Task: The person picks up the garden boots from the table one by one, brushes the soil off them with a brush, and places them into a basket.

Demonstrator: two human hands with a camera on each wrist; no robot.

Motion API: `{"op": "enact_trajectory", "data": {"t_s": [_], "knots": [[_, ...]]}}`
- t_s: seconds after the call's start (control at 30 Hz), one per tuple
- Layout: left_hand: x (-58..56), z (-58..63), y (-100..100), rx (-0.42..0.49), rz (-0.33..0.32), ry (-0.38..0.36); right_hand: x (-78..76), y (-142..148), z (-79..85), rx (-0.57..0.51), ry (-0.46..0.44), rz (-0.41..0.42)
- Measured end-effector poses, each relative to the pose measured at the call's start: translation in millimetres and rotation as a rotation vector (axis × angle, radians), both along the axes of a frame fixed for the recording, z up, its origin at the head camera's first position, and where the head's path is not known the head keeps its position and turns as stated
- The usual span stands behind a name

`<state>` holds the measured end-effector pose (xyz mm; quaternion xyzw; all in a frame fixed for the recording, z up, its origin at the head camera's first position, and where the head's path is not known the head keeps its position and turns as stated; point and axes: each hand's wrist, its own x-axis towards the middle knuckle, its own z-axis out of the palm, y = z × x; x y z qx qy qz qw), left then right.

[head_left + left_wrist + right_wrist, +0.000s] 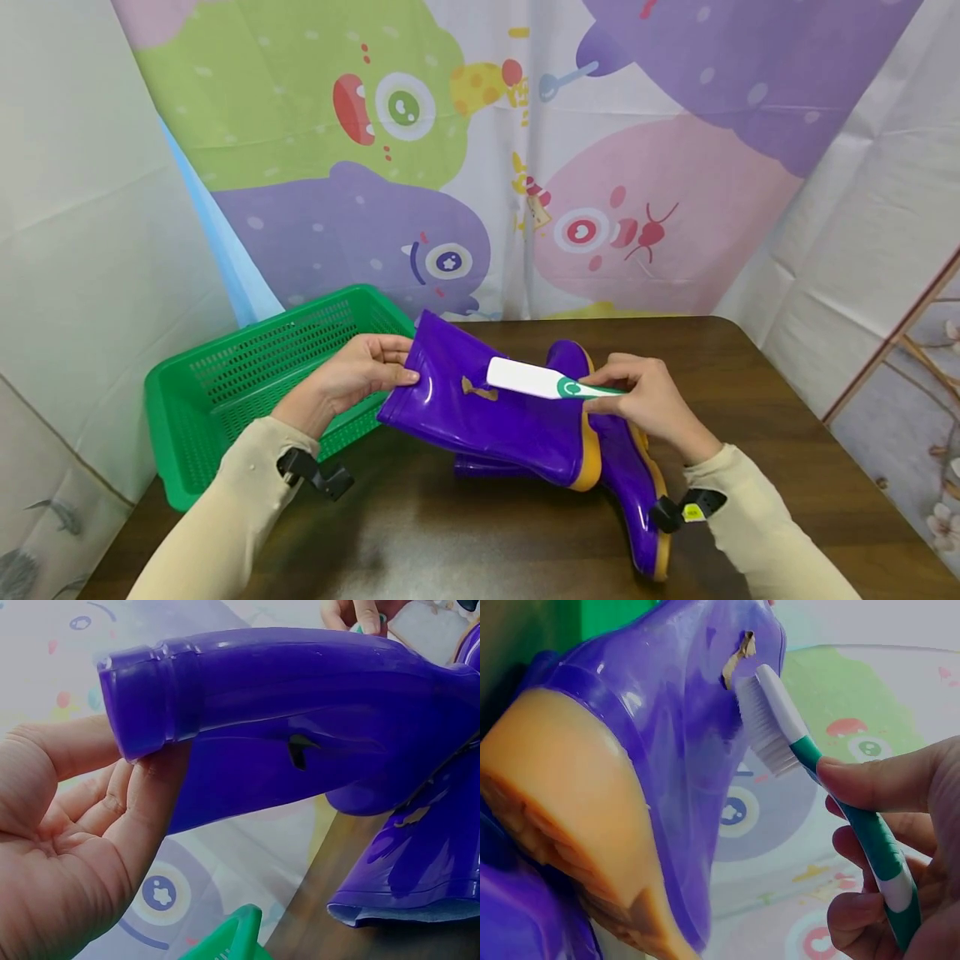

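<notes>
My left hand (pixel 354 377) pinches the top edge of a shiny purple rain boot (pixel 480 425), thumb on the outside, tilting it above the table. A brown mud-like mark (pixel 739 660) shows on its shaft. My right hand (pixel 647 398) grips a scrubbing brush (pixel 525 380) by its green and white handle. In the right wrist view the white bristles (pixel 766 735) face the shaft right beside the mark, touching or nearly so. Beneath lies a second purple boot (pixel 633 504) with a yellow-orange sole, partly hidden by the first; it too bears a brownish mark (pixel 412 816).
A green perforated basket (pixel 168 417) stands at the left, behind my left forearm. The boots are over a dark brown wooden table (pixel 420 542). A cartoon-printed curtain (pixel 315 208) hangs behind the table's far edge.
</notes>
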<state>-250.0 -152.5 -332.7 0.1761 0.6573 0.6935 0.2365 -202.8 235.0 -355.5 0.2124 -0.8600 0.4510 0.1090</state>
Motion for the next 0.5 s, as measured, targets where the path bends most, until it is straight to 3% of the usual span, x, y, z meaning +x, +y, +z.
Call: {"op": "enact_trajectory", "data": {"t_s": [0.23,0.33,0.5], "knots": [[1.9,0.2,1,0.006,-0.006,0.000,6.3,4,3.8,-0.019,0.091,-0.057],[2.7,-0.6,2,0.019,-0.005,-0.005,8.9,1,2.1,-0.104,0.084,-0.040],[4.3,-1.9,2,0.034,-0.006,-0.001,19.1,-13,-4.5,-0.289,0.008,0.057]]}}
